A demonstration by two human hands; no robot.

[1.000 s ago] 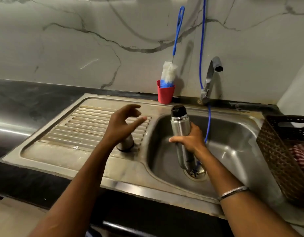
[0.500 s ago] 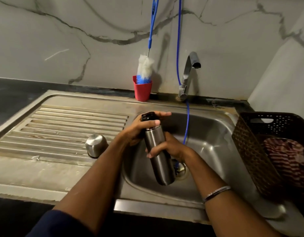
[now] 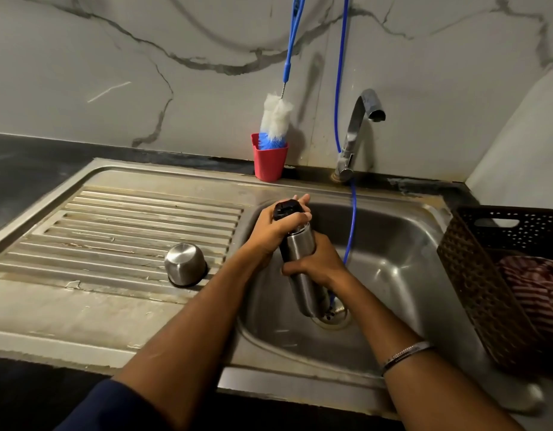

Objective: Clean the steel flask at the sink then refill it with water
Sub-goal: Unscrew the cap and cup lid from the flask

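Over the steel sink, right hand wraps the rigid, slick steel flask mid-body; left hand grips its black stopper.

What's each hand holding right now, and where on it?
Both hold the steel flask: left hand grips its black stopper on top, right hand wraps the body.

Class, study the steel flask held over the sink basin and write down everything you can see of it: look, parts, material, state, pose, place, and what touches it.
The cylindrical brushed-steel flask has a shiny metal body and a black stopper at its top. It is held above the steel sink basin, leaning slightly, its base near the drain. The left hand grips the stopper and neck; the right hand wraps around the middle of the body. Whether the stopper is tight or loosened cannot be told.
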